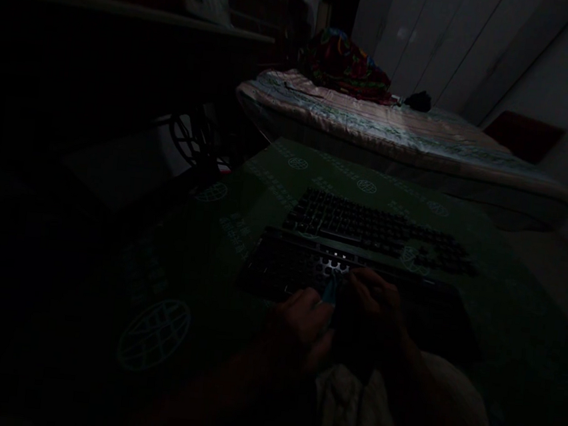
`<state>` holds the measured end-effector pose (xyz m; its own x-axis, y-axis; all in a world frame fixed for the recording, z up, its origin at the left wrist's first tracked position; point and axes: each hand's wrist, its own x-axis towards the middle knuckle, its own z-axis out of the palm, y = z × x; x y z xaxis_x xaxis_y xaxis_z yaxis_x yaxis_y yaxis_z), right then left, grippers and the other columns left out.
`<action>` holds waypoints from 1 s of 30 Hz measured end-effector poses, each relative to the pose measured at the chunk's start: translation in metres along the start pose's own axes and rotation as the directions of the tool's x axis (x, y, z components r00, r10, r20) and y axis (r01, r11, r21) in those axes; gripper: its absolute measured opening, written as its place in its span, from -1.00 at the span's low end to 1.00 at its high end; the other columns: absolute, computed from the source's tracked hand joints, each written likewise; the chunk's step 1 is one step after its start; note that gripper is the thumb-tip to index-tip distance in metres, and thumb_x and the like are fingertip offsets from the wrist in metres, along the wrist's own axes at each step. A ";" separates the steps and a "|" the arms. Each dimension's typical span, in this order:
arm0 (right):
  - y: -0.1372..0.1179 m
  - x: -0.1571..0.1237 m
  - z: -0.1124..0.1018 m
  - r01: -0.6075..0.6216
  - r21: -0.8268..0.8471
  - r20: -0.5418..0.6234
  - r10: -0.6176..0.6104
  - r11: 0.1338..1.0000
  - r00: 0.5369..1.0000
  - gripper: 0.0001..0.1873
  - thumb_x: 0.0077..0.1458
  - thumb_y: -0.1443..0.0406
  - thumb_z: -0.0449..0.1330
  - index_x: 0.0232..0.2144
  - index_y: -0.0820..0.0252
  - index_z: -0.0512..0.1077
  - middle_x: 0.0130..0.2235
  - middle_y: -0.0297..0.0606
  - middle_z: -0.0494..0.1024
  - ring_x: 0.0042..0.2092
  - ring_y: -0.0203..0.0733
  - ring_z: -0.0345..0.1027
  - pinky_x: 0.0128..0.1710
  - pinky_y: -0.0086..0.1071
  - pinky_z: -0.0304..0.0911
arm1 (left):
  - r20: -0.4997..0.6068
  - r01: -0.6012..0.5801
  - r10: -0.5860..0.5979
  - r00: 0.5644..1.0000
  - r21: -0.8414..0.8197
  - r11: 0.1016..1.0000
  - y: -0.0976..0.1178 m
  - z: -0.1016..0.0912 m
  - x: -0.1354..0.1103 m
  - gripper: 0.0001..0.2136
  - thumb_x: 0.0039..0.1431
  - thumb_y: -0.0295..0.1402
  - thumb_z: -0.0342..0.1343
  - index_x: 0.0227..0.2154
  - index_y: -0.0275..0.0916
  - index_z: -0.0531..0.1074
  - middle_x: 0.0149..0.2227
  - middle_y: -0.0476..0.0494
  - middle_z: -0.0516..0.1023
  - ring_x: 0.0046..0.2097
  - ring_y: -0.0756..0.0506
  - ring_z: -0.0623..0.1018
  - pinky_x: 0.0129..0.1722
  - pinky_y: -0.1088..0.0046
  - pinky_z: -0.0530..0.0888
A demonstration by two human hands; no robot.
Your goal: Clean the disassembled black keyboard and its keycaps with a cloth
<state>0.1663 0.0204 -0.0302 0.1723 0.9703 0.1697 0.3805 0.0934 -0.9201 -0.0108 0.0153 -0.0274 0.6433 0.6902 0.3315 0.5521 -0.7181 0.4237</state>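
The room is very dark. A black keyboard frame point(303, 268) lies on a green printed mat point(202, 232), with several keys removed and pale switch sockets showing near its middle. Rows of loose black keycaps point(363, 224) are laid out on the mat just beyond it. My left hand point(300, 328) is closed in a pinch on a small bluish tool point(329, 292) over the keyboard's near edge. My right hand point(373, 305) rests on the keyboard right beside it, fingers curled; what they hold is hidden in the dark.
A low mattress point(397, 133) with a striped sheet lies behind the mat, a colourful bundle of cloth point(349, 62) on it. A dark table and a treadle wheel point(191, 137) stand at left. White wardrobe doors point(432, 33) are at back.
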 end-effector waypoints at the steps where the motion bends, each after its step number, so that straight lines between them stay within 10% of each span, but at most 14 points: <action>1: 0.000 0.000 -0.001 -0.007 0.016 -0.020 0.007 1.000 1.000 -0.77 -0.01 0.17 0.09 -0.50 0.20 0.44 -0.51 -0.29 0.49 -0.51 -0.28 0.34 -0.60 -0.51 0.19 | -0.016 0.009 -0.009 1.000 -0.024 1.000 0.001 0.000 0.000 -0.86 0.08 -0.32 0.05 -0.30 -0.25 0.36 -0.31 -0.12 0.38 -0.29 -0.08 0.41 -0.37 0.44 0.40; 21: -0.007 0.001 -0.008 -0.095 0.064 -0.111 0.102 0.993 0.989 -0.69 -0.12 0.08 0.19 -0.56 0.25 0.42 -0.58 -0.28 0.45 -0.57 -0.29 0.31 -0.66 -0.52 0.17 | -0.330 -0.136 0.095 0.939 -0.103 0.985 -0.010 0.015 0.006 -0.84 0.12 -0.54 -0.12 -0.39 -0.31 0.37 -0.42 -0.13 0.40 -0.36 -0.02 0.40 -0.39 0.47 0.40; 30: 0.004 0.001 -0.011 -0.075 0.076 -0.078 0.080 0.994 0.994 -0.73 -0.07 0.13 0.17 -0.53 0.24 0.45 -0.57 -0.28 0.46 -0.56 -0.29 0.30 -0.64 -0.50 0.16 | -0.282 -0.124 0.087 0.955 -0.115 0.986 -0.008 0.014 0.006 -0.83 0.11 -0.56 -0.13 -0.36 -0.29 0.37 -0.45 -0.10 0.39 -0.38 -0.01 0.40 -0.42 0.48 0.39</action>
<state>0.1776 0.0193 -0.0300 0.2723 0.9544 0.1220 0.2968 0.0373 -0.9542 -0.0039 0.0235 -0.0405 0.5130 0.6223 0.5912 0.4035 -0.7827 0.4739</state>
